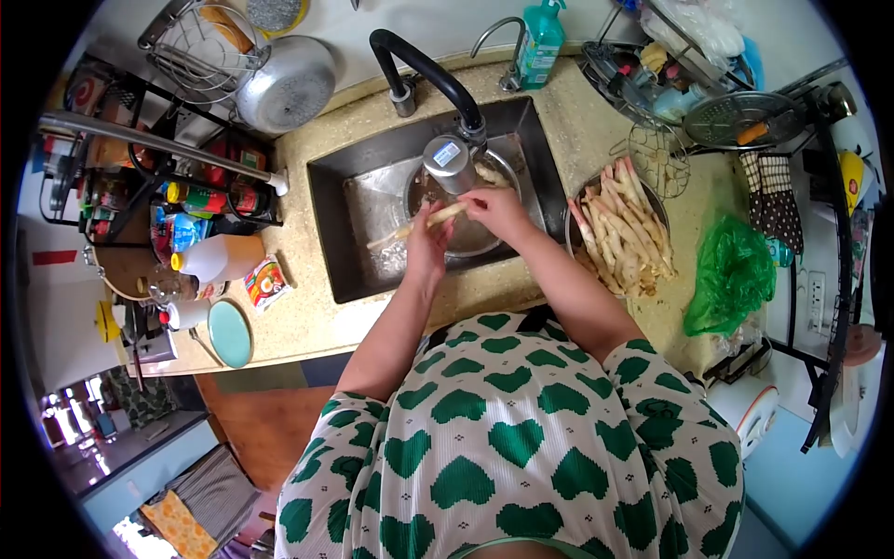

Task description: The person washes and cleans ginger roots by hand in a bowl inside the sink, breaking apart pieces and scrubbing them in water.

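Over the dark sink (358, 270), my left hand (429, 233) is wrapped round a long pale root (400, 233), whose thin end sticks out to the left. My right hand (498, 211) pinches the other end of the same root, just below the faucet's silver head (449, 165). Beneath both hands a round metal basin (510, 168) stands in the sink, with another pale piece (490, 174) at its back. Right of the sink, a metal bowl (665, 216) is heaped with pale, pink-tipped roots (619, 228).
A black faucet (424, 61) arches over the sink. On the right lie a green plastic bag (731, 275) and a wire rack (659, 160). Bottles, a snack packet (267, 282) and a teal lid (230, 334) stand or lie on the left counter. A soap bottle (542, 47) is behind.
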The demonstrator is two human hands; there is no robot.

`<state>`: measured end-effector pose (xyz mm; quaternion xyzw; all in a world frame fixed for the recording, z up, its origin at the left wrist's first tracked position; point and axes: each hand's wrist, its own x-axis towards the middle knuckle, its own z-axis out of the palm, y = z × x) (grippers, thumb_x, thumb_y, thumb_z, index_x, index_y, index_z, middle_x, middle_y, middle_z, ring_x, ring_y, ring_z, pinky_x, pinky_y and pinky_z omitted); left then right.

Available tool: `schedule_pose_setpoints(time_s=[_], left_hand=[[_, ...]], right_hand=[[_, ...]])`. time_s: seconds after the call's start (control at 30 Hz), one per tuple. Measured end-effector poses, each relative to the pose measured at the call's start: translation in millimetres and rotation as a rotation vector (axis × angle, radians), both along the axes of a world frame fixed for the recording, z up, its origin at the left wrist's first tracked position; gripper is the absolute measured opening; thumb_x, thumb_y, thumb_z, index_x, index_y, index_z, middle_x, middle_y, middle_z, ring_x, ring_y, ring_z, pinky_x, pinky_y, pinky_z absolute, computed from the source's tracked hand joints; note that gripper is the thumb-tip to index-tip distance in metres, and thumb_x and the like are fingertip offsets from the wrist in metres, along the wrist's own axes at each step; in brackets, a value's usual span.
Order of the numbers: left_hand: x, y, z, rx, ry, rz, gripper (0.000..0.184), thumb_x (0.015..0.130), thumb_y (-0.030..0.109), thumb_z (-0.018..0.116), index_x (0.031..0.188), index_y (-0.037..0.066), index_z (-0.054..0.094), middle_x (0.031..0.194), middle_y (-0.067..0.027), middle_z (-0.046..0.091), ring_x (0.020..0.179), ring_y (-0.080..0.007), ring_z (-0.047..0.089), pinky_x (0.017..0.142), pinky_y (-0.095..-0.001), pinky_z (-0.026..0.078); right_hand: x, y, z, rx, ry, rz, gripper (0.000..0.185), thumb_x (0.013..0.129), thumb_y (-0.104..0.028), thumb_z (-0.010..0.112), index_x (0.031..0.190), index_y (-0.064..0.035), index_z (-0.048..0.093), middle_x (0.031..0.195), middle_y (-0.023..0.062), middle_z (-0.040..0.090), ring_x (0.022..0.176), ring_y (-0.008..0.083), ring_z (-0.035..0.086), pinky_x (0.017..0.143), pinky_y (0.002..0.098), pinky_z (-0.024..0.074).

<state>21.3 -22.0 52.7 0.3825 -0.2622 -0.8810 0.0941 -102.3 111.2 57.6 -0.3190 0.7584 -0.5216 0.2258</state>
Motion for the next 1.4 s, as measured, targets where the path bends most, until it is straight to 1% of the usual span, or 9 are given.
schedule_pose_setpoints(time_s=[0.17,0.27,0.43,0.73,0.83,0.93,1.13,1.27,1.4], left_hand=[[4,-5,12,-0.121,0.284,-0.164,0.064,0.093,0.021,0.063,0.147,0.017,0.028,0.139,-0.0057,0.046,0.122,-0.0201,0.05,0.098,-0.0372,0.044],[5,-10,12,-0.133,0.454,-0.248,0.067,0.091,0.016,0.066,0.147,0.016,0.029,0.14,-0.0067,0.045,0.121,-0.0201,0.051,0.1,-0.0363,0.044],[-1,-18,-6,-0.093,0.275,-0.122,0.018,0.095,0.013,0.061,0.113,0.011,0.058,0.118,-0.0062,0.062,0.111,-0.0165,0.058,0.098,-0.0318,0.048],[1,-27,-9,-0.052,0.131,-0.112,0.019,0.096,0.023,0.06,0.108,0.009,0.06,0.113,-0.0071,0.067,0.093,-0.0126,0.065,0.081,-0.0231,0.057],[0,-28,-15,-0.033,0.129,-0.1,0.02,0.096,0.024,0.06,0.109,0.008,0.059,0.113,-0.0072,0.066,0.091,-0.0122,0.065,0.08,-0.0229,0.057],[0,-28,-19,-0.006,0.134,-0.091,0.023,0.097,0.027,0.059,0.111,0.009,0.059,0.113,-0.0061,0.066,0.095,-0.0127,0.064,0.084,-0.0239,0.056],[-6,-17,-14,-0.036,0.09,0.049,0.024,0.097,0.025,0.058,0.111,0.006,0.059,0.112,-0.0068,0.066,0.097,-0.0136,0.064,0.083,-0.0234,0.056],[-11,-1,-11,-0.042,0.116,0.148,0.026,0.097,0.024,0.058,0.114,0.003,0.058,0.111,-0.0069,0.065,0.099,-0.0141,0.063,0.084,-0.023,0.055],[-13,14,-3,0.047,0.13,0.233,0.026,0.097,0.022,0.059,0.113,0.002,0.057,0.111,-0.007,0.064,0.099,-0.0144,0.063,0.084,-0.0218,0.055]], right_hand=[[-7,2,-14,-0.03,-0.405,-0.039,0.024,0.09,-0.013,0.061,0.108,0.003,0.067,0.084,0.0075,0.07,0.064,0.0129,0.067,0.058,0.0249,0.0516],[-9,0,6,0.05,-0.437,-0.089,0.026,0.094,-0.016,0.059,0.11,0.0025,0.067,0.083,0.0073,0.07,0.061,0.0121,0.065,0.055,0.0229,0.0508],[-23,7,17,0.095,-0.615,0.105,0.028,0.096,-0.016,0.056,0.118,0.0,0.062,0.086,0.0055,0.068,0.072,0.0105,0.066,0.061,0.0229,0.0518],[-25,9,-1,0.083,-0.432,0.107,0.017,0.085,-0.003,0.069,0.1,0.0039,0.068,0.081,0.0057,0.069,0.078,0.012,0.067,0.071,0.023,0.0516],[-14,3,-4,-0.211,-0.567,0.052,0.017,0.082,-0.012,0.075,0.093,-0.0006,0.069,0.075,0.0012,0.068,0.065,0.0073,0.06,0.058,0.0219,0.0451],[-22,4,-6,-0.031,-0.603,0.144,0.017,0.083,-0.013,0.074,0.093,-0.0001,0.069,0.076,0.0004,0.066,0.063,0.0073,0.056,0.056,0.0228,0.0436],[-28,-3,-12,0.153,-0.374,0.092,0.023,0.086,-0.021,0.073,0.091,0.0009,0.067,0.076,0.0049,0.067,0.068,0.0122,0.062,0.062,0.0242,0.0469],[2,-9,24,0.16,0.254,-0.06,0.038,0.08,-0.032,0.075,0.101,-0.0015,0.068,0.087,0.0156,0.07,0.083,0.0311,0.069,0.076,0.0381,0.0536],[1,-5,1,0.029,0.164,-0.229,0.03,0.083,-0.023,0.071,0.106,-0.0027,0.067,0.091,0.0162,0.07,0.082,0.0258,0.07,0.074,0.0335,0.0539]])
